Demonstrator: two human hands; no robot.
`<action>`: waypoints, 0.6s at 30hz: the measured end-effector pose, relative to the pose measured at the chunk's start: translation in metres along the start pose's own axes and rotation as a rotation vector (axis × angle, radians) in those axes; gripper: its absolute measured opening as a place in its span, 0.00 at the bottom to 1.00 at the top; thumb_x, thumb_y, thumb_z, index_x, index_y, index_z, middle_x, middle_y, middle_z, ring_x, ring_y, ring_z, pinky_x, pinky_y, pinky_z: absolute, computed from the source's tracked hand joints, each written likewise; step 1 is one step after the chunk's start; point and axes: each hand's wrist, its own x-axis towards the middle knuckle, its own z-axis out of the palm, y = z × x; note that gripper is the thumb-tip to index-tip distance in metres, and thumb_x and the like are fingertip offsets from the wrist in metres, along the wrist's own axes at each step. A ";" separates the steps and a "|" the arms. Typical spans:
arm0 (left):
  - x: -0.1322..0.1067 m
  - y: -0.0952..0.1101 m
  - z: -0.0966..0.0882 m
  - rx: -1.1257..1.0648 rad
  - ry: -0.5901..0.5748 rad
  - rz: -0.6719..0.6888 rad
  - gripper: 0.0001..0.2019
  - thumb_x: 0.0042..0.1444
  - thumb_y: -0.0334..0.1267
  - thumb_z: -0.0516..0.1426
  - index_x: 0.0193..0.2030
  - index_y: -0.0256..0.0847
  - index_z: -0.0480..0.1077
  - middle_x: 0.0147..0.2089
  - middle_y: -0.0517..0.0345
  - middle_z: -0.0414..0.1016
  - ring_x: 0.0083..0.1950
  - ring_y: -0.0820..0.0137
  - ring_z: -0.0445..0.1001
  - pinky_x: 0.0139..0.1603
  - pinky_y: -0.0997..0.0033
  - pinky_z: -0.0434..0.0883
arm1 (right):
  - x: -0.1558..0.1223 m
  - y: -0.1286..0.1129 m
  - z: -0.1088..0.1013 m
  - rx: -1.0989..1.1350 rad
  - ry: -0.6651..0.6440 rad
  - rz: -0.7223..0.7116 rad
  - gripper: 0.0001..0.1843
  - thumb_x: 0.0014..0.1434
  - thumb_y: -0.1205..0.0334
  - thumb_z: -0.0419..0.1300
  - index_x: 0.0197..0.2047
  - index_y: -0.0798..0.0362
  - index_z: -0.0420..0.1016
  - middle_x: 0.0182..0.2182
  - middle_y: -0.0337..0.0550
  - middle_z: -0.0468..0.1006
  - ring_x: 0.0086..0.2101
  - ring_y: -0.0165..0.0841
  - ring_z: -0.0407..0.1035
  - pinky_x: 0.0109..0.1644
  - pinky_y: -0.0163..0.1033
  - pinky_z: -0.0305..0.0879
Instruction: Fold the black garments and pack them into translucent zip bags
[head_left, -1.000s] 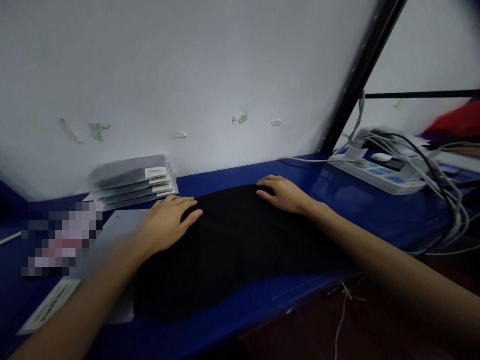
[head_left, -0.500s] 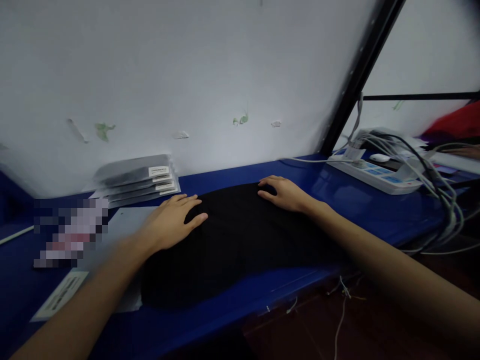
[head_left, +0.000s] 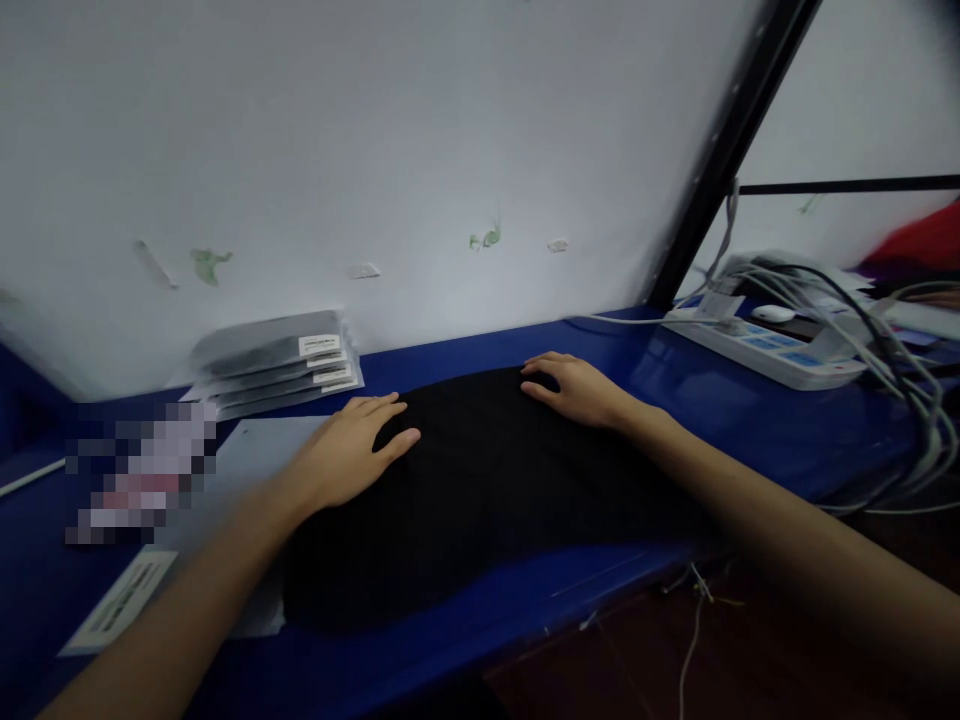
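Note:
A dark black cloth (head_left: 465, 480) lies spread on the blue table, its near edge curving close to the table's front. My left hand (head_left: 356, 450) rests flat on the cloth's left part, thumb and fingers apart. On the far right part, my right hand (head_left: 574, 388) lies with gently bent fingers and the thumb held away from them. Nothing shows inside either hand. Partly under my left forearm is a clear plastic bag (head_left: 259, 450) with a white printed label (head_left: 124, 600).
Against the white wall stands a stack of bagged dark items (head_left: 277, 345) with labels. A pixelated patch (head_left: 142, 470) covers something at the left. To the right are a white power strip (head_left: 772, 345), tangled cables (head_left: 919, 420) and a black frame post (head_left: 731, 150). Loose threads (head_left: 701, 590) hang at the table's front edge.
The view has turned very slightly, so the power strip and cables sit a little farther right. Both hands stay on the cloth in nearly the same pose.

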 end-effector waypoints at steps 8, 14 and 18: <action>-0.001 0.002 -0.001 0.008 -0.001 0.002 0.30 0.62 0.60 0.47 0.64 0.45 0.65 0.69 0.51 0.62 0.69 0.55 0.58 0.67 0.49 0.58 | 0.000 0.002 0.001 0.005 0.007 0.000 0.18 0.64 0.53 0.54 0.50 0.51 0.76 0.50 0.51 0.77 0.53 0.45 0.70 0.59 0.54 0.65; -0.001 -0.001 0.001 -0.003 0.005 0.015 0.30 0.62 0.60 0.48 0.64 0.44 0.65 0.69 0.51 0.61 0.70 0.55 0.57 0.67 0.48 0.57 | 0.001 0.002 0.000 0.023 0.021 0.008 0.16 0.64 0.53 0.54 0.48 0.51 0.77 0.48 0.51 0.78 0.52 0.46 0.70 0.57 0.56 0.66; -0.001 0.001 0.000 0.003 -0.013 0.002 0.31 0.62 0.61 0.47 0.64 0.43 0.64 0.70 0.51 0.60 0.70 0.55 0.56 0.68 0.48 0.56 | 0.001 0.001 -0.001 0.015 0.035 0.004 0.15 0.64 0.54 0.54 0.47 0.51 0.77 0.47 0.50 0.79 0.50 0.46 0.71 0.56 0.55 0.66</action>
